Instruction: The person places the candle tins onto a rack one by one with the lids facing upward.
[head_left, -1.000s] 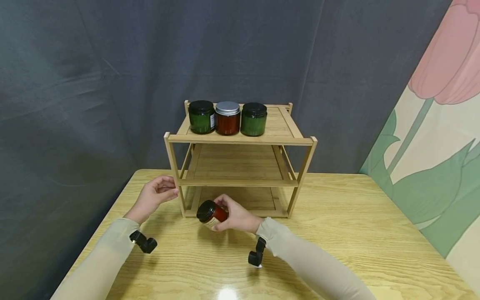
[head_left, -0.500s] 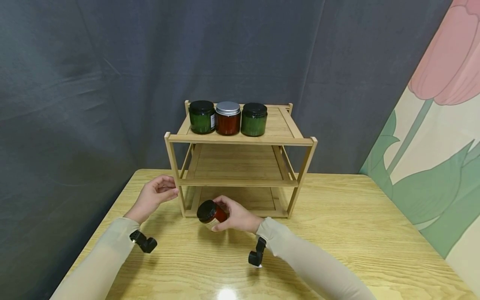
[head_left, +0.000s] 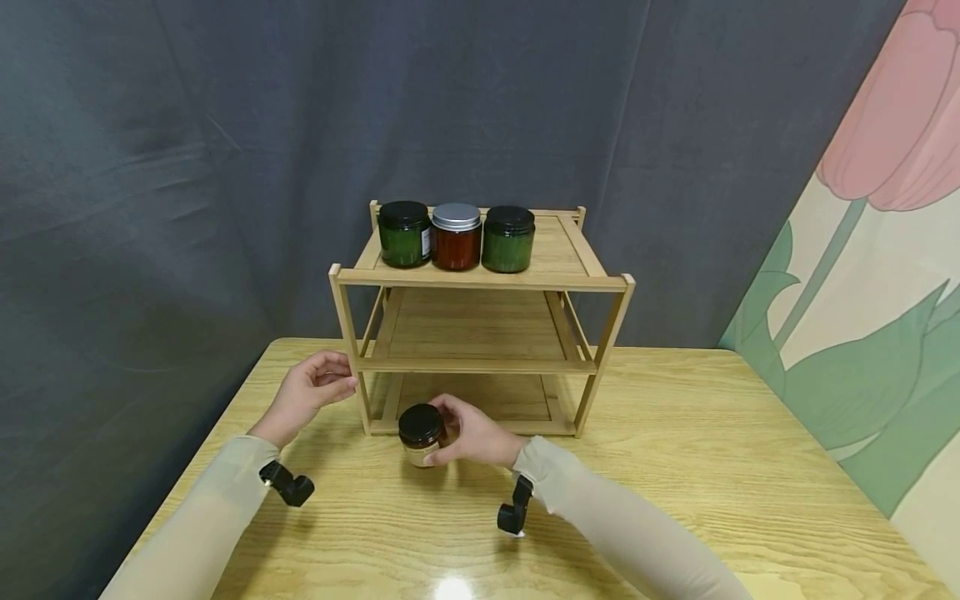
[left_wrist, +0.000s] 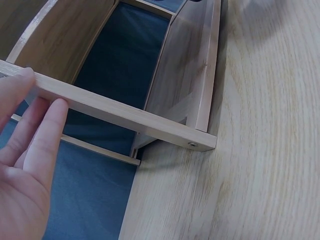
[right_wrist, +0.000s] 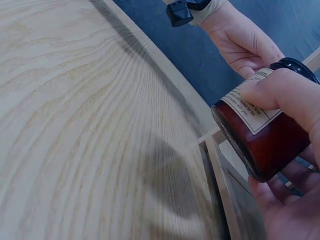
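Note:
My right hand [head_left: 474, 433] grips an amber jar [head_left: 422, 437] with a black lid and a cream printed label, thumb across the label. In the right wrist view the jar [right_wrist: 265, 125] is held off the table, its shadow lying apart on the wood. It hangs nearly upright just in front of the rack's bottom shelf. My left hand [head_left: 306, 392] pinches the front left post [left_wrist: 120, 112] of the wooden rack [head_left: 477, 365] between thumb and fingers. On the rack's top shelf stand a green jar [head_left: 405, 243], an amber jar with a silver lid [head_left: 456, 247] and another green jar [head_left: 508, 248].
The three-tier rack stands near the back of the wooden table [head_left: 690, 467]. A dark curtain [head_left: 480, 100] hangs behind it. On the right is a wall with a painted tulip [head_left: 885, 117]. Both wrists carry small black cameras [head_left: 514, 505].
In my right hand the amber jar has turned from a leftward tilt to nearly upright and come slightly lower. The left hand and the jars on top have stayed put.

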